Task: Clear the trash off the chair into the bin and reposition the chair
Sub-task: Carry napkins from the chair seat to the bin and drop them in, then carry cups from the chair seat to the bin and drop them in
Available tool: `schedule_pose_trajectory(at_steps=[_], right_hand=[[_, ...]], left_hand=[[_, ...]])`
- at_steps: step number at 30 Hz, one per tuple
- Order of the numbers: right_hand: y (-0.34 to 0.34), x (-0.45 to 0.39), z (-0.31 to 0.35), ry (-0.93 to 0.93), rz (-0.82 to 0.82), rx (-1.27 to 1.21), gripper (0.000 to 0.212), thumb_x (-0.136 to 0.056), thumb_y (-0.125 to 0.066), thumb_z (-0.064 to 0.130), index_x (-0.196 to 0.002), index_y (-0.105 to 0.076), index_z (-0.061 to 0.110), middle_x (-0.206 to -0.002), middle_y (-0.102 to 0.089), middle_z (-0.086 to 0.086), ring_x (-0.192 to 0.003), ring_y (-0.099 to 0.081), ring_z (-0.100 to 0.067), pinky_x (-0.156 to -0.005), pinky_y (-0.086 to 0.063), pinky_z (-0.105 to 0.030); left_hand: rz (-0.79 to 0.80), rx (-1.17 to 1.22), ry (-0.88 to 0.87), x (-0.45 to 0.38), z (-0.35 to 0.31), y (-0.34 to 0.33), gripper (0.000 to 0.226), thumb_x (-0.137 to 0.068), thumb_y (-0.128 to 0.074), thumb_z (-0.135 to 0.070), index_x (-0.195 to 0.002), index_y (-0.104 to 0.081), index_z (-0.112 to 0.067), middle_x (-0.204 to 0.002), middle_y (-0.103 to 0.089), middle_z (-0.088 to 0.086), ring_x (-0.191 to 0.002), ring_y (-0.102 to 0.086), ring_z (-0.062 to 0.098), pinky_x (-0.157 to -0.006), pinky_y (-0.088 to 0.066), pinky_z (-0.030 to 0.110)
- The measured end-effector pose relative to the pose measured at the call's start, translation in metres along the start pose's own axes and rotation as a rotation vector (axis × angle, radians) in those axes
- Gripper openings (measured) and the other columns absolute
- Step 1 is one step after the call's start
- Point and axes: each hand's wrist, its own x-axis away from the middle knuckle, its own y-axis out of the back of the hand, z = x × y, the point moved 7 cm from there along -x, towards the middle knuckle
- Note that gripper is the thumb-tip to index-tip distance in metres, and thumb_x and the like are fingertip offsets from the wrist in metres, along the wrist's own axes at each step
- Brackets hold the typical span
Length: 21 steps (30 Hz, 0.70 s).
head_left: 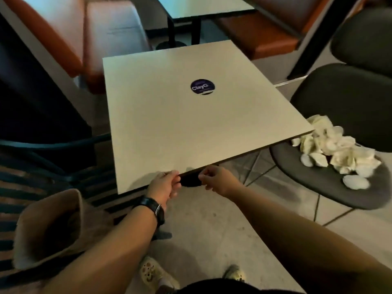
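Note:
A dark grey chair [331, 183] stands to the right of the beige table [169, 128], its seat partly under the table's corner. A heap of crumpled white tissues [335, 151] lies on the seat, with one loose wad [356, 181] near its front. My left hand [164, 186], with a black watch on the wrist, and my right hand [216, 179] are close together at the table's near edge. Their fingers are curled and I see nothing in them. A dark rounded shape [191, 182] shows under the edge between them. No bin is plainly in view.
A beige fabric bag [51, 225] sits open on a slatted bench [31, 183] at the lower left. Orange padded benches [101, 39] and another table [201, 7] stand behind. A second dark chair [364, 39] is at the far right. Bare floor lies in front of the chair.

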Motion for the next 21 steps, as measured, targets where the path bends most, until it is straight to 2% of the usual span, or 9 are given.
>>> schedule_pose_trajectory(at_steps=[2, 6, 11, 15, 17, 21], right_hand=[[0.044, 0.020, -0.038, -0.028, -0.053, 0.002, 0.012, -0.095, -0.057, 0.034, -0.096, -0.061, 0.024, -0.092, -0.067, -0.002, -0.084, -0.065, -0.016, -0.071, -0.052, -0.028], [0.119, 0.049, -0.109, -0.092, -0.118, -0.026, 0.012, -0.096, -0.055, 0.035, -0.095, -0.059, 0.024, -0.095, -0.067, -0.003, -0.087, -0.065, -0.017, -0.080, -0.053, -0.034], [0.201, 0.081, -0.183, -0.179, -0.230, -0.087, 0.013, -0.095, -0.057, 0.032, -0.091, -0.060, 0.019, -0.088, -0.067, -0.004, -0.084, -0.065, -0.021, -0.071, -0.051, -0.031], [0.253, 0.100, -0.242, -0.270, -0.318, -0.184, 0.015, -0.094, -0.060, 0.031, -0.092, -0.061, 0.017, -0.096, -0.069, -0.012, -0.091, -0.067, -0.028, -0.076, -0.053, -0.037], [0.274, 0.105, -0.269, -0.315, -0.359, -0.230, 0.018, -0.094, -0.060, 0.030, -0.097, -0.062, 0.013, -0.098, -0.069, -0.013, -0.090, -0.067, -0.027, -0.073, -0.051, -0.035], [0.310, 0.103, -0.315, -0.390, -0.424, -0.297, 0.014, -0.094, -0.060, 0.029, -0.090, -0.060, 0.016, -0.092, -0.066, -0.008, -0.081, -0.062, -0.018, -0.064, -0.047, -0.028]], left_hand=[[0.061, -0.038, 0.020, 0.012, 0.010, -0.053, 0.013, -0.095, -0.054, -0.026, -0.097, -0.064, -0.017, -0.087, -0.066, -0.001, -0.072, -0.060, 0.010, -0.056, -0.041, 0.023], [0.135, -0.095, 0.026, 0.028, 0.022, -0.143, 0.011, -0.095, -0.055, -0.026, -0.097, -0.063, -0.019, -0.085, -0.065, -0.002, -0.071, -0.060, 0.010, -0.056, -0.042, 0.023], [0.231, -0.155, 0.043, 0.039, 0.034, -0.238, 0.014, -0.095, -0.055, -0.029, -0.096, -0.065, -0.018, -0.085, -0.065, -0.003, -0.074, -0.061, 0.010, -0.058, -0.043, 0.024], [0.317, -0.250, 0.072, 0.042, 0.040, -0.312, 0.013, -0.096, -0.054, -0.028, -0.095, -0.063, -0.018, -0.083, -0.064, -0.003, -0.072, -0.060, 0.009, -0.057, -0.042, 0.023], [0.358, -0.297, 0.074, 0.038, 0.039, -0.350, 0.012, -0.095, -0.054, -0.027, -0.094, -0.063, -0.019, -0.082, -0.064, -0.004, -0.071, -0.059, 0.009, -0.057, -0.042, 0.023], [0.434, -0.362, 0.077, 0.024, 0.035, -0.420, 0.011, -0.096, -0.053, -0.028, -0.094, -0.061, -0.020, -0.081, -0.062, -0.004, -0.069, -0.058, 0.009, -0.056, -0.041, 0.023]])
